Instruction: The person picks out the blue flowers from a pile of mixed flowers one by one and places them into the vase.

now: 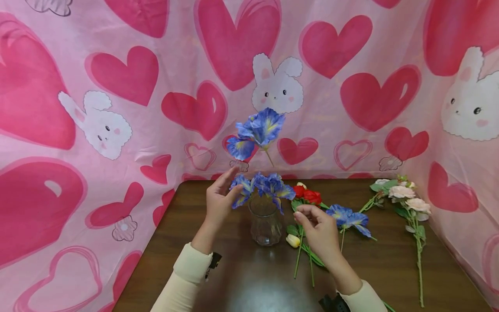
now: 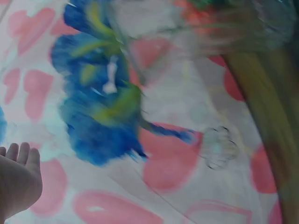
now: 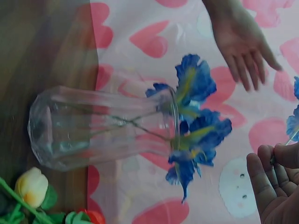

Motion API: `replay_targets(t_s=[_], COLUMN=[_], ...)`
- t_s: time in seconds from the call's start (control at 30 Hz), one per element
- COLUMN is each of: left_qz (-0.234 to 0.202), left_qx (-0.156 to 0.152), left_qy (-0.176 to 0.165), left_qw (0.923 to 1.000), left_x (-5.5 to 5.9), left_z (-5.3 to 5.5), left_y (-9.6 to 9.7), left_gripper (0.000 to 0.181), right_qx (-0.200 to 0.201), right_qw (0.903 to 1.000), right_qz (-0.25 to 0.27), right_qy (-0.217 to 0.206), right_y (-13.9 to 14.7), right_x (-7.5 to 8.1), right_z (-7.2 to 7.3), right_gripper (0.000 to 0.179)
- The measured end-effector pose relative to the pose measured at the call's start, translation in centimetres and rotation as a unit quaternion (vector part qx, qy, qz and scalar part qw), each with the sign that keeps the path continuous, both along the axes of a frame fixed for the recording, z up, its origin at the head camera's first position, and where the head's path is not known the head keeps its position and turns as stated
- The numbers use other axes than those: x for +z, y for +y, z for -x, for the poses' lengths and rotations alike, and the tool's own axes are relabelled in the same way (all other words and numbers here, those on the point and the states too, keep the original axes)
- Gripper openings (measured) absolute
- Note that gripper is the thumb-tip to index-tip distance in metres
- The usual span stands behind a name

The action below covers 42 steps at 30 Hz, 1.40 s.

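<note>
A clear glass vase (image 1: 266,225) stands upright on the table with blue irises (image 1: 273,186) in its mouth. Through the glass in the right wrist view, their stems (image 3: 133,122) cross. My right hand (image 1: 321,232) pinches the thin stem of another blue iris (image 1: 259,132), its bloom raised above the vase. Only the edge of that bloom (image 3: 293,119) enters the right wrist view, beside the pinching fingers. My left hand (image 1: 220,199) is beside the vase's blooms, fingers extended and holding nothing. The left wrist view is blurred and catches part of this hand (image 2: 21,182).
Right of the vase lie red flowers (image 1: 312,197), a pale yellow tulip (image 1: 293,241) and green stems. A loose blue iris (image 1: 348,219) lies beyond my right hand. Pale pink roses (image 1: 417,205) on long stems lie farther right. A heart-patterned cloth (image 1: 312,108) hangs behind the table (image 1: 183,216).
</note>
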<state>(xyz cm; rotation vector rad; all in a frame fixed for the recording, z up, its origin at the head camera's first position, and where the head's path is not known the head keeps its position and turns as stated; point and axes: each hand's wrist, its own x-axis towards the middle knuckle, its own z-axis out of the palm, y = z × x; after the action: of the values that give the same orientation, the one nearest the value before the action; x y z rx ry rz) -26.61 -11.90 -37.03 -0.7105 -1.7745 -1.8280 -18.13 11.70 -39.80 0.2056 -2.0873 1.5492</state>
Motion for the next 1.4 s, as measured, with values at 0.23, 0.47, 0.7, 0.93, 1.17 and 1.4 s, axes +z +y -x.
replay_targets(t_s=[0.23, 0.47, 0.7, 0.93, 1.17, 1.4], left_qz=[-0.050, -0.112, -0.174, -0.196, -0.198, -0.166], left_qx=[-0.085, -0.124, -0.130, -0.120, -0.124, -0.121], left_qy=[0.007, -0.027, -0.067, -0.089, -0.087, -0.046], left_qw=[0.9951, 0.9856, 0.9738, 0.9692, 0.9685, 0.9775], left_x=[1.1, 2.1, 2.4, 2.6, 2.9, 3.7], left_z=[-0.5, -1.1, -1.3, -1.4, -1.5, -1.7], left_y=[1.9, 2.8, 3.2, 3.5, 3.4, 2.7], left_gripper=[0.035, 0.027, 0.019, 0.025, 0.026, 0.030], right_qx=[0.028, 0.046, 0.045, 0.048, 0.057, 0.074], right_qw=[0.9992, 0.9982, 0.9985, 0.9985, 0.9981, 0.9971], right_qz=[-0.010, -0.013, -0.015, -0.023, -0.020, -0.010], right_qy=[0.026, 0.035, 0.026, 0.009, 0.010, -0.010], right_y=[-0.6, -1.3, -2.0, -2.7, -2.6, -2.0], right_x=[-2.6, -3.2, -2.7, 0.0, -1.2, -3.7], right_z=[1.2, 1.1, 0.6, -1.1, -0.5, 0.8], right_gripper=[0.005, 0.005, 0.011, 0.008, 0.009, 0.012])
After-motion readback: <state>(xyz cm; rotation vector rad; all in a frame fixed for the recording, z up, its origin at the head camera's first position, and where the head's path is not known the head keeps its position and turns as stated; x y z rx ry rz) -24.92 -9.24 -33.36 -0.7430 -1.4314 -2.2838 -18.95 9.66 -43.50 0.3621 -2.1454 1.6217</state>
